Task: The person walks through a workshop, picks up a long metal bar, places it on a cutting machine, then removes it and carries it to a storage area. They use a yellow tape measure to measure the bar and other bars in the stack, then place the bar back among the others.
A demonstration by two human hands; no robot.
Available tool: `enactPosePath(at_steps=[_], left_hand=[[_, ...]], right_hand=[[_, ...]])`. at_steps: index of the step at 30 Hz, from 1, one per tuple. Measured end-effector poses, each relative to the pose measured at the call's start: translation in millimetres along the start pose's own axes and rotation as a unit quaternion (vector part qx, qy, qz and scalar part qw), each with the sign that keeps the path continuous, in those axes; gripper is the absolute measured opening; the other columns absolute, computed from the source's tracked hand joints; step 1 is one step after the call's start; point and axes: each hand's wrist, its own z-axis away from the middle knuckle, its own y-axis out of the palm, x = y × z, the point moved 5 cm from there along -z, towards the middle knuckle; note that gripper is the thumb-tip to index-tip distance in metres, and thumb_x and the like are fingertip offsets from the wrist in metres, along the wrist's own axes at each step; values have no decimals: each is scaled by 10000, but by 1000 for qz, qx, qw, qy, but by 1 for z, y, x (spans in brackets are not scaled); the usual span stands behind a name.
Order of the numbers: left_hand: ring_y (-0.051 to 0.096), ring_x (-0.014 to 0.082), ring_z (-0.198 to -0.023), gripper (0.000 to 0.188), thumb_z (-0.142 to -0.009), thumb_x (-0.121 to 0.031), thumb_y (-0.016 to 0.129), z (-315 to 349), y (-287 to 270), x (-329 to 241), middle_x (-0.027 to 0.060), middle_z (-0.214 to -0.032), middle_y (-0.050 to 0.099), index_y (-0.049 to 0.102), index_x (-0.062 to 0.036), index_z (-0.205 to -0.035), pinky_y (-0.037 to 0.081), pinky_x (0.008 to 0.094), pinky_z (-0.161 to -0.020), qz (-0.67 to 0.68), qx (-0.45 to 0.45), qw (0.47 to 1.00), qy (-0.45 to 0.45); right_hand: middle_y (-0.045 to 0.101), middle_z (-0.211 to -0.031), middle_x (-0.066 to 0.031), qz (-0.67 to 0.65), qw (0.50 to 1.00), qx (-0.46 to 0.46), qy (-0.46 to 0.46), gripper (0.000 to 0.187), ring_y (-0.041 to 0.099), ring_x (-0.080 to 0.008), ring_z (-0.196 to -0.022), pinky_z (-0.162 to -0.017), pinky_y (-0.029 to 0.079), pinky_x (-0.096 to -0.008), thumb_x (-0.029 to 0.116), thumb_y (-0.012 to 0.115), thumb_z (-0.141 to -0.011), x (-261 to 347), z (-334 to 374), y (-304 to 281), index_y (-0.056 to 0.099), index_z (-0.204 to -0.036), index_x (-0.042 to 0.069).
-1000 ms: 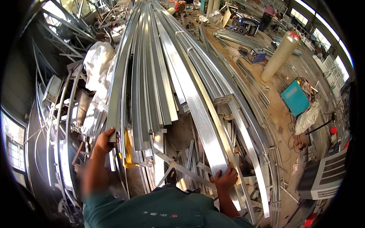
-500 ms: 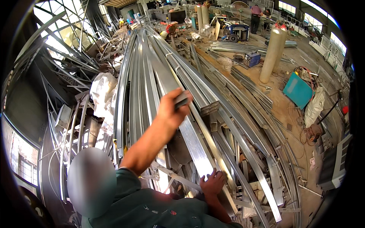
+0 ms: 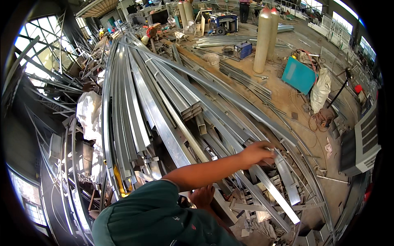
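Observation:
My left arm, in a dark green sleeve, reaches across to the right. Its left hand [image 3: 259, 154] hovers over the right part of the metal pile, fingers loosely stretched, with nothing visible in them. Just beyond it lies a long grey metal channel [image 3: 246, 105], slanting across the stack, apart from the hand. My right hand [image 3: 202, 195] is low in the middle, fingers curled at the edge of a wide shiny metal profile [image 3: 152, 102]. The left forearm crosses in front of that profile and partly hides the right hand. A bundle of channels [image 3: 191, 107] lies beside it.
More long profiles [image 3: 121, 102] spread on the left, by white plastic sheeting [image 3: 89, 115]. To the right stand gas cylinders [image 3: 262, 43], a blue machine [image 3: 243, 49], a teal panel [image 3: 298, 76] and a grey vented unit [image 3: 364, 139]. A person [image 3: 244, 11] stands far back.
The long channel, whose end my left hand held up, now lies across the right of the pile. That hand has swung right and let go. The view has turned slightly right.

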Motion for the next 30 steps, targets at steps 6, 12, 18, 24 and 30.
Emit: enactPosePath(at_steps=[6,12,18,24,30], left_hand=[[697,207,-965,444,-884,-213,677,162,-184,34,92,-1086,719,592,8,-1259,538,305,-773,-158,-282,944,-57],[718,234,-860,322,-883,-70,622,321,-290,122,141,-997,722,600,1,-1197,538,292,-666,97,-507,856,7],[716,241,-798,329,-889,-71,610,394,-319,178,159,-976,719,593,14,-1206,519,317,-580,145,-517,841,68],[678,189,-765,293,-886,-102,634,458,-344,158,127,-964,712,629,8,-1157,519,302,-640,187,-529,821,105],[694,216,-883,369,-893,-139,630,587,-436,145,113,-1012,710,592,24,-1223,532,349,-795,11,-672,726,146]], right_hand=[[537,-1109,-195,-43,996,75,36,683,520,-357,-983,-781,404,-473,366,685,-720,3,1,11,514,-1273,3],[522,-1136,-184,6,996,88,11,732,501,-352,-1034,-857,385,-491,343,694,-696,10,5,16,498,-1310,-4],[514,-1144,-211,16,993,114,9,735,487,-415,-1100,-981,377,-562,318,693,-653,19,6,21,532,-1285,-22],[507,-1205,-254,-56,990,106,-69,630,506,-448,-1120,-975,426,-527,209,694,-798,17,-18,54,470,-1339,-23],[505,-1259,-263,62,982,179,6,683,510,-454,-1146,-1001,422,-531,310,696,-809,42,-45,82,468,-1356,-30]])
